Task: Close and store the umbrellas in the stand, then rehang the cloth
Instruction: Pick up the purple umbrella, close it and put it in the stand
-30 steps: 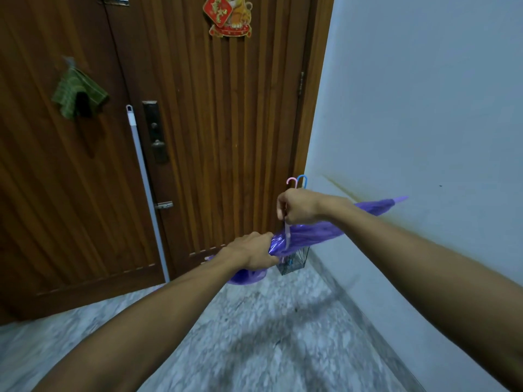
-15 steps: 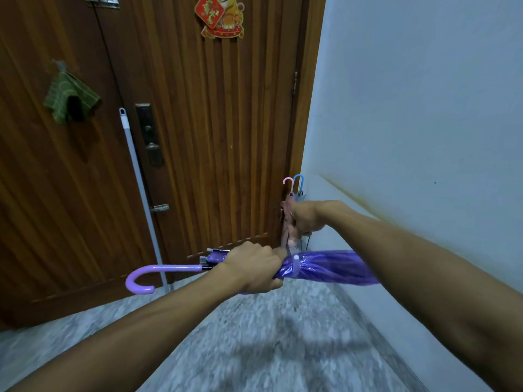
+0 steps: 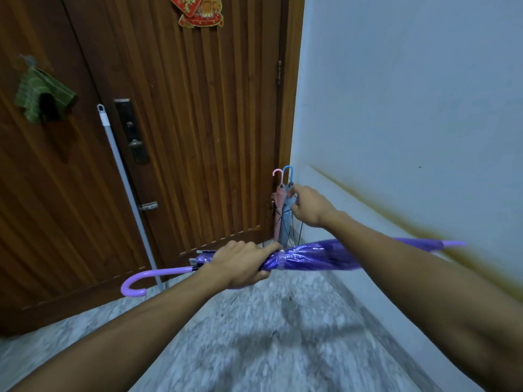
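Note:
My left hand (image 3: 240,265) grips a closed purple umbrella (image 3: 317,257) around its wrapped canopy. It lies level, its curved handle (image 3: 135,284) to the left and its tip (image 3: 452,244) by the right wall. My right hand (image 3: 310,206) is off it, fingers apart, reaching at the blue umbrella (image 3: 288,210) that stands beside a pink umbrella (image 3: 278,202) in the wire stand (image 3: 295,239) in the corner. A green cloth (image 3: 42,94) hangs high on the door at the left.
A brown wooden door (image 3: 198,123) fills the back, with a lock plate (image 3: 131,131) and a red ornament (image 3: 201,9) on it. A white mop pole (image 3: 124,188) leans against it. A pale wall (image 3: 410,94) runs along the right; the floor (image 3: 254,349) is grey stone.
The purple umbrella has swung from tilted to level, with its handle now out to the left. My right hand has let go of it and lifted to the umbrellas in the stand.

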